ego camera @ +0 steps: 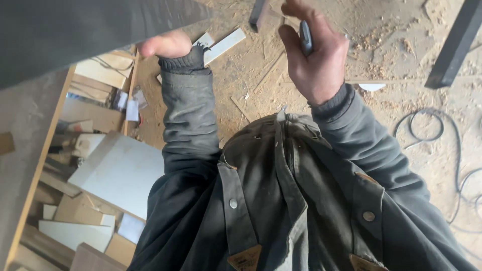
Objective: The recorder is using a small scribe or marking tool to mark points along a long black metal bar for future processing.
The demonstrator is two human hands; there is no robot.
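Landmark: dark panel (75, 30), held flat across the upper left of the view; all places given from it.
Left hand (165, 44): pressed up under the panel's lower edge; only the heel and thumb base are seen; fingers hidden behind the panel, so their spread cannot be told.
Right hand (314, 52): raised well right of the panel; fingers curled snug around a slim grey tool (305, 37), thumb laid alongside it.
Grey tool: upright in the right hand's grip, apart from the panel; kind cannot be told, mostly covered.
Progress: panel is judged supported but not yet worked on; tool is held ready, not touching any board; marking or cutting is judged still left; nothing finished is shown.
Offcut bin (40, 160): below the panel, wooden-edged; pale boards and scraps stacked inside; large white sheet (120, 173) on top.
Labels: small white paper tags (131, 108) below the panel at the bin's upper edge, rectangular; print too small to tell; tan triangular patches (244, 258) on the jacket hem, far below.
Floor (401, 55): right of the panel, sawdust-covered; white strip (224, 45) just beside the left hand; black cable (427, 128) looped far right; dark beam (454, 45) at far right.
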